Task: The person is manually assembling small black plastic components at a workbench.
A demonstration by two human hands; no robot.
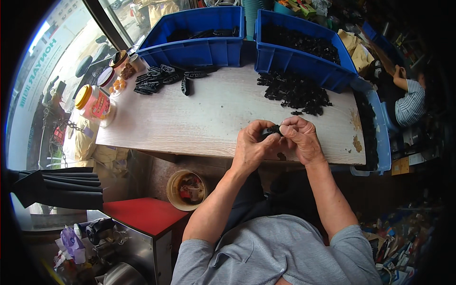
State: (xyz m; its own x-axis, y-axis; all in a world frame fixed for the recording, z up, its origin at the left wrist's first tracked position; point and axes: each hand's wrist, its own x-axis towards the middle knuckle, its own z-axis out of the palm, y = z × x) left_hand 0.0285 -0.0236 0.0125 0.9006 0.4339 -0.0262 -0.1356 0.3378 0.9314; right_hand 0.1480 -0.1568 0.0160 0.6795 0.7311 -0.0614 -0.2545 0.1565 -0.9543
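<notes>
Both hands at the near edge of the pale wood-grain worktop (199,114), right of centre, forearms reaching up from below.

Your left hand (249,147) pinches a small black piece, plastic by its look (272,129), thumb and fingers closed round its left part. Your right hand (306,142) meets it from the other side, thumb and fingertips pressed together at its right end. The piece sits between your 2 hands, raised off the surface; its finer shape is hidden by your grip.

Just beyond your right hand — a loose heap of small black pieces (294,92), with 1 stray (296,113) lying at its near edge. Behind the heap, a blue rectangular plastic bin (304,73), tilted toward you, holds many more dark bits.

Far left: a pile of longer black slotted pieces (156,80), with 1 (185,86) at its near right side pointing your way. A second blue rectangular bin (204,56) stands behind, dark pieces inside.

Left end: 3 clear jars, the nearest a yellow-lidded jar with a red label (100,105).

Floor, left of your legs — a round cream bucket (187,207) with litter inside. Far right: another person in a striped top (411,105).
</notes>
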